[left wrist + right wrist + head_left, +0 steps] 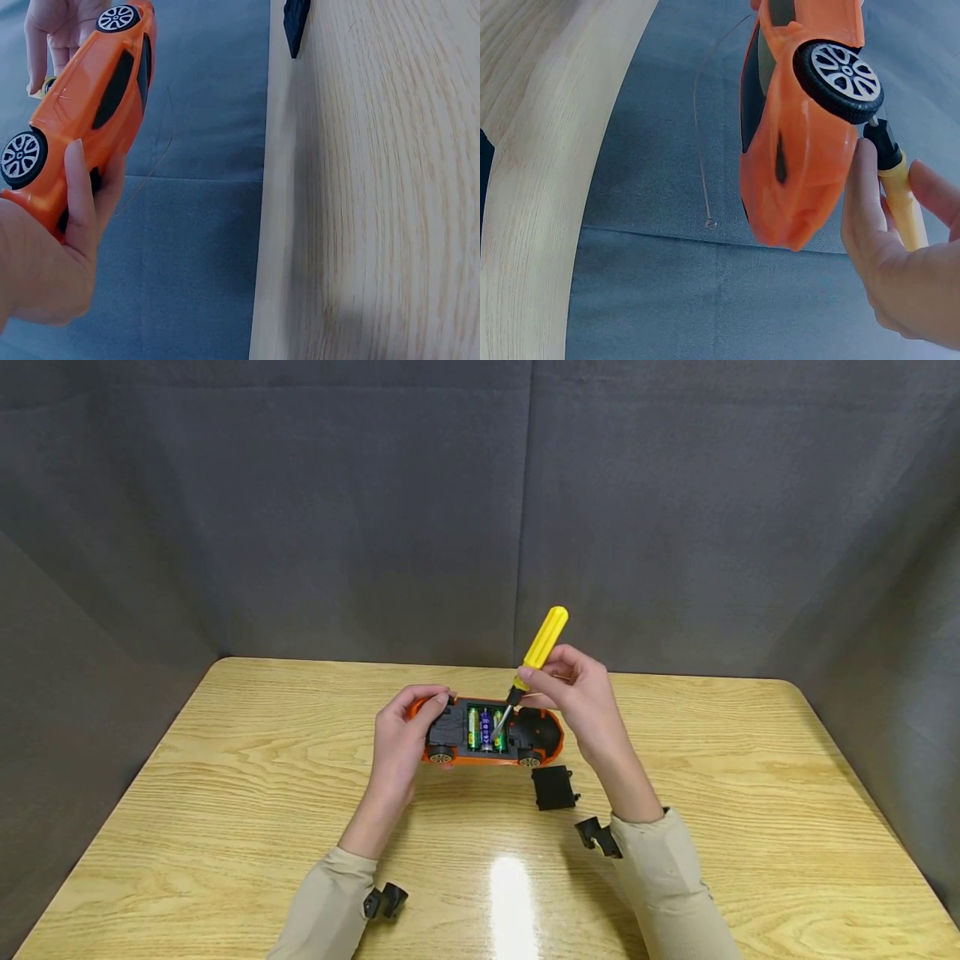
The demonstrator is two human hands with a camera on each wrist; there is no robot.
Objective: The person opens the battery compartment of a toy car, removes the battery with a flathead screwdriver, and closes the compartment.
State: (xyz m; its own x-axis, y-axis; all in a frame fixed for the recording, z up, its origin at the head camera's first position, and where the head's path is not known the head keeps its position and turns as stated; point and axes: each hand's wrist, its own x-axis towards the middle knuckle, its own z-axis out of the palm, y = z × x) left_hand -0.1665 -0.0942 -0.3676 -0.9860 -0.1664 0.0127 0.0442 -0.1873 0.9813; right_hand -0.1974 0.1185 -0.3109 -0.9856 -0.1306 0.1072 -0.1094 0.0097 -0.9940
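Observation:
An orange toy car point(465, 761) is held with its black underside facing the head camera. My left hand point(401, 727) grips one end, the thumb on the underside and the fingers around the body, as the left wrist view also shows on the car point(97, 97). In the open battery bay sit a purple battery point(486, 727) and green batteries point(473, 729) on either side. My right hand point(581, 693) pinches a yellow-handled screwdriver point(546, 639), its metal shaft slanting down to the bay near the right green battery. Whether the tip touches a battery cannot be told.
A black battery cover point(553, 788) lies on the wooden table point(262, 827), below the car's right end. Black camera mounts point(600, 837) sit at both wrists. A grey curtain point(337, 527) stands behind the table.

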